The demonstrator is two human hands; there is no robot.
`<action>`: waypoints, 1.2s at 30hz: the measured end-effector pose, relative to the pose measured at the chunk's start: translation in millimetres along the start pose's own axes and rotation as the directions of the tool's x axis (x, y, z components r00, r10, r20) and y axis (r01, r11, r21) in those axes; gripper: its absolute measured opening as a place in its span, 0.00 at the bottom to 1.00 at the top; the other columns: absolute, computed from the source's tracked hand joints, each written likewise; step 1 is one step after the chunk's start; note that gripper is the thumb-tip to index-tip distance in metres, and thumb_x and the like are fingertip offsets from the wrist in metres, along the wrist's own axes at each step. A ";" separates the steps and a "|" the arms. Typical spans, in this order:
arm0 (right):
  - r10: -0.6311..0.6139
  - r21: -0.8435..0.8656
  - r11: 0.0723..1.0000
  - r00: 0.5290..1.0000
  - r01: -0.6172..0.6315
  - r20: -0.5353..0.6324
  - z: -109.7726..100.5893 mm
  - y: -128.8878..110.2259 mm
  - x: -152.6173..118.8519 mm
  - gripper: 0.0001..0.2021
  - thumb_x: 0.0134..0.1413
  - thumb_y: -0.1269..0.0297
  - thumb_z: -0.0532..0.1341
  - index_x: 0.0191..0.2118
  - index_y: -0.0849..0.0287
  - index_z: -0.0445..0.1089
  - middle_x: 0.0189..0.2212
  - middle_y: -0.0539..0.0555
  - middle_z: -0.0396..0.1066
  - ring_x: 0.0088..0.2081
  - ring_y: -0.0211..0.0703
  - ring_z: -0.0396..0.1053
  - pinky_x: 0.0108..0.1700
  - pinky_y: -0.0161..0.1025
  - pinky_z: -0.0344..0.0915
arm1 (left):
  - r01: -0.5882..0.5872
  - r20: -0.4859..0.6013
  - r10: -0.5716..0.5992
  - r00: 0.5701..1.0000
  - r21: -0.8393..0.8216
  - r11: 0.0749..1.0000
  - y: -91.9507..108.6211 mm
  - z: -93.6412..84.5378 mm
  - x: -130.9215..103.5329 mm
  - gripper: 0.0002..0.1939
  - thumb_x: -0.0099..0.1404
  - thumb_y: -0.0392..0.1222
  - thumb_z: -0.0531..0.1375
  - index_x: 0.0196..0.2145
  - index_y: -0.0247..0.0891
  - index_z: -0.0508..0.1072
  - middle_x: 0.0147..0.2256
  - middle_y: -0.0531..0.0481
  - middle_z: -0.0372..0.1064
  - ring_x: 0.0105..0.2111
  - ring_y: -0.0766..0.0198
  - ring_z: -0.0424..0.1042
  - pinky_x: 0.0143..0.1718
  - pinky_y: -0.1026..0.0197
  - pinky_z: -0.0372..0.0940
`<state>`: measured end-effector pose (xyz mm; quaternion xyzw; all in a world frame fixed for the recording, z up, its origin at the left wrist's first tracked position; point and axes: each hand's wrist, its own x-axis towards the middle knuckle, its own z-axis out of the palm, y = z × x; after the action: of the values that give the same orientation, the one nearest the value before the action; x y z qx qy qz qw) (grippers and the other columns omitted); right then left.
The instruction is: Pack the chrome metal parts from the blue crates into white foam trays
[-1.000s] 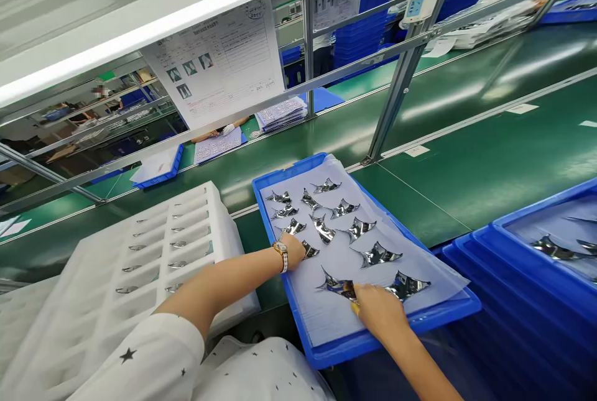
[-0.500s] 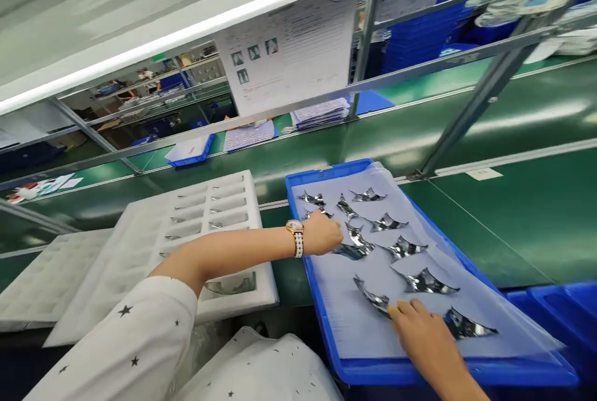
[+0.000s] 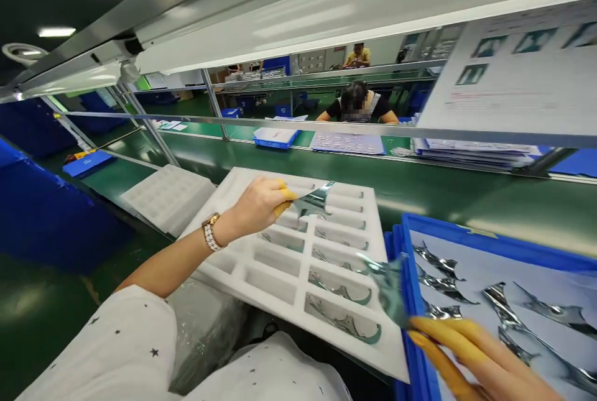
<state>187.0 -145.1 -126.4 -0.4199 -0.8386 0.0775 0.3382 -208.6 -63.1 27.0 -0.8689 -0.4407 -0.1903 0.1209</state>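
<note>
My left hand (image 3: 259, 207), with yellow-covered fingertips, pinches a shiny curved chrome piece (image 3: 316, 199) over the white foam tray (image 3: 301, 242). That tray has rows of slots, and several hold similar curved pieces (image 3: 342, 320). My right hand (image 3: 480, 351), also yellow at the fingers, grips another shiny chrome piece (image 3: 388, 289), blurred by motion, between the foam tray and the blue tray (image 3: 489, 240). More pointed chrome pieces (image 3: 441, 261) lie on the white sheet inside the blue tray.
A second foam tray (image 3: 165, 196) lies to the left. Above the green bench runs a metal rail (image 3: 289, 122); a printed sheet (image 3: 517, 78) hangs at the right. Across the bench, a person (image 3: 357, 102) leans over. A small blue tray (image 3: 276, 137) and stacked sheets (image 3: 476, 149) sit beyond the rail.
The view has swung left. My left hand has gone from the blue tray to above the foam tray with a chrome piece; my right hand has lifted one to the blue tray's left edge.
</note>
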 end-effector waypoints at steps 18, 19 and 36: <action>-0.401 0.066 0.879 0.656 0.473 0.639 77.2 -104.4 175.2 0.20 0.47 0.90 0.46 0.25 0.58 0.63 0.28 0.51 0.65 0.31 0.40 0.62 0.30 0.35 0.55 | 0.160 0.098 -0.149 0.984 -0.109 0.981 -46.0 -16.1 -146.5 0.11 0.73 0.31 0.53 0.45 0.37 0.74 0.34 0.49 0.70 0.34 0.64 0.69 0.41 0.61 0.64; -0.372 0.043 0.885 0.647 0.464 0.666 77.6 -108.4 177.1 0.19 0.46 0.90 0.46 0.24 0.58 0.62 0.28 0.50 0.65 0.30 0.40 0.62 0.29 0.35 0.54 | 0.145 0.101 -0.134 0.986 -0.110 0.983 -44.7 -15.3 -144.2 0.11 0.72 0.31 0.53 0.44 0.37 0.74 0.33 0.49 0.69 0.34 0.64 0.68 0.40 0.61 0.64; -0.159 -0.140 0.907 0.632 0.396 0.759 94.0 -122.7 178.1 0.15 0.41 0.87 0.54 0.20 0.56 0.63 0.19 0.47 0.59 0.20 0.36 0.56 0.25 0.40 0.42 | -0.177 -0.012 0.178 0.984 0.021 0.984 -20.3 -28.1 -131.9 0.14 0.67 0.23 0.54 0.26 0.37 0.65 0.25 0.53 0.57 0.27 0.65 0.56 0.31 0.60 0.54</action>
<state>-27.0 -73.9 -57.5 -0.2626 -0.9593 0.0598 -0.0843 -302.4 -156.9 -4.6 -0.9021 -0.3625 -0.1805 0.1492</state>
